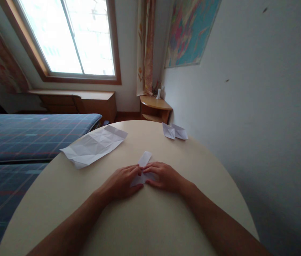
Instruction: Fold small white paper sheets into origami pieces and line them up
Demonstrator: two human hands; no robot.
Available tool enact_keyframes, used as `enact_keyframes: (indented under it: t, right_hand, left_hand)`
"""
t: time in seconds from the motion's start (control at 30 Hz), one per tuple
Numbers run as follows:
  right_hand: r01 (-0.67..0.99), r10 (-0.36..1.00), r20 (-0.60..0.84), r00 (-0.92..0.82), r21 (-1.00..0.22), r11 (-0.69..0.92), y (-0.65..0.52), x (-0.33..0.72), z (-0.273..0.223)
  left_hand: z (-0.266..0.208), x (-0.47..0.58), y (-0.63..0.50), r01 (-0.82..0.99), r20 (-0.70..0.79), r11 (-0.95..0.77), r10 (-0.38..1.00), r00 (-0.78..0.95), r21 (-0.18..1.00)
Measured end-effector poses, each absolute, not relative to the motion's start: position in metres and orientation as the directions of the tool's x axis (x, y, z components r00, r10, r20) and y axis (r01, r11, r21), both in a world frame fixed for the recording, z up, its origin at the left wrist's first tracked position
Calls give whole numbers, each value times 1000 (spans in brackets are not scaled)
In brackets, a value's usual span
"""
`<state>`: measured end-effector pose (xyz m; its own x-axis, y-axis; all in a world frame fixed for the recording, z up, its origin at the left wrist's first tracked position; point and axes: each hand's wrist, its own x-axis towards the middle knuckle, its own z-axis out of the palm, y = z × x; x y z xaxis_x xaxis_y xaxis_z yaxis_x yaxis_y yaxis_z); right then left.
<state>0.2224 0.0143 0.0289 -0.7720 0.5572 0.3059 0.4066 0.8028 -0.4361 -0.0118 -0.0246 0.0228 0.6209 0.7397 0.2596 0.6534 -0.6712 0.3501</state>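
Note:
A small piece of folded white paper (145, 157) lies on the cream round table (145, 220), straight in front of me. My left hand (126, 181) grips its left side, fingertips on top and thumb along the near edge. From the other side my right hand (164, 177) presses on it, fingers bent over the middle and thumb at the near edge. The fingertips of both hands almost meet at the paper's centre. A narrow strip of it sticks out beyond the fingers, away from me. Much of the folded part is hidden under the hands.
A large creased white sheet (94, 145) rests at the table's far left. Folded paper shapes (175, 132) stand near the far right edge. A plaid mattress (33, 138) adjoins the table on the left, and a white wall (259, 117) rises on the right.

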Motion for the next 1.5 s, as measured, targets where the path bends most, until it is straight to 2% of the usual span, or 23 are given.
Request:
enact_keyframes:
  t: [0.2,0.5,0.8,1.0,1.17,1.3,1.5]
  right_hand:
    - [424,574,290,-765,-444,789,13,224,30]
    - [477,596,268,-757,-395,785,17,223,24]
    - [512,618,329,-714,-358,781,16,222,29]
    - [546,625,417,-660,-306,780,19,223,23]
    - [607,677,371,-636,-303,735,25,226,15]
    - [677,733,335,-592,-286,678,26,227,18]
    - [801,853,272,-444,-305,515,24,227,28]
  left_hand:
    - [21,-9,-24,676,224,-674,737,637,296]
    - [16,-11,-21,638,289,-677,735,613,368]
    - [23,-10,-23,660,314,-679,734,602,321]
    - [15,-14,-18,631,335,-678,735,590,376]
    - [11,-15,-17,581,356,-698,715,602,420]
    - [10,-15,-17,679,336,-607,794,507,412]
    - [11,-17,-15,863,309,-385,907,287,327]
